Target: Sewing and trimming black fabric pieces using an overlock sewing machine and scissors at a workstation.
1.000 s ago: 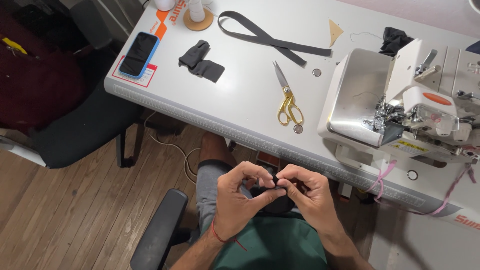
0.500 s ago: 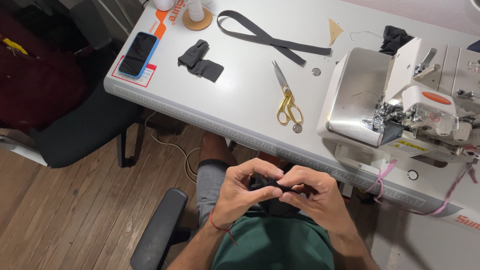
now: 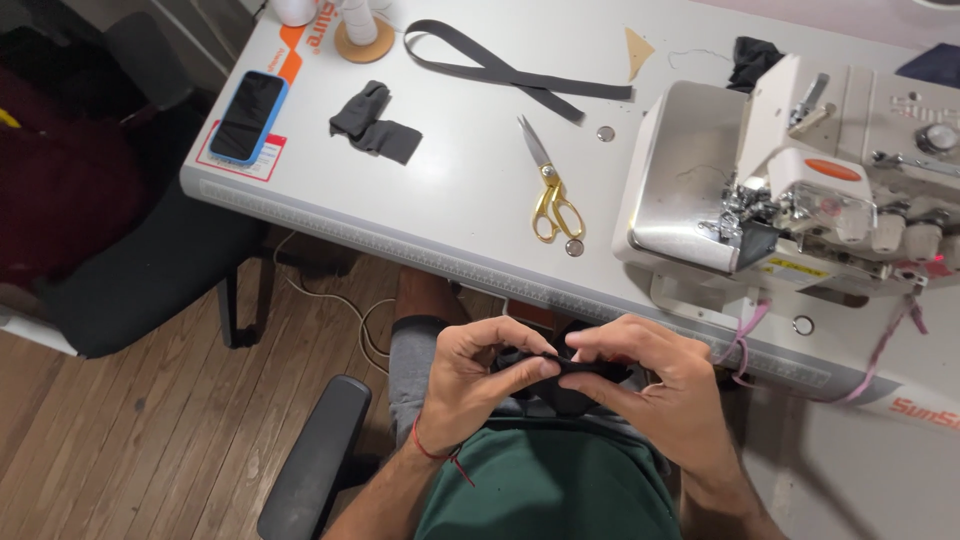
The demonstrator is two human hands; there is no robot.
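- Left hand (image 3: 480,375) and right hand (image 3: 640,375) both pinch a small dark fabric piece (image 3: 560,375) over the lap, below the desk (image 3: 470,200) edge.
- Risk, I'd judge: it slips (grip looks fingertip-only) and drops to the floor.

Person seen from above, lower centre of frame. Dark green top (image 3: 545,495) covers the torso at the bottom edge. Grey shorts (image 3: 415,350) show just above it, left of centre, one bare knee poking out toward the table edge. Both forearms bare, no sleeves reaching the wrists. Left hand (image 3: 480,375) has a thin red string bracelet (image 3: 432,452) at the wrist, loose end trailing right. Right hand (image 3: 650,385) bare, no rings, watch or gloves visible.
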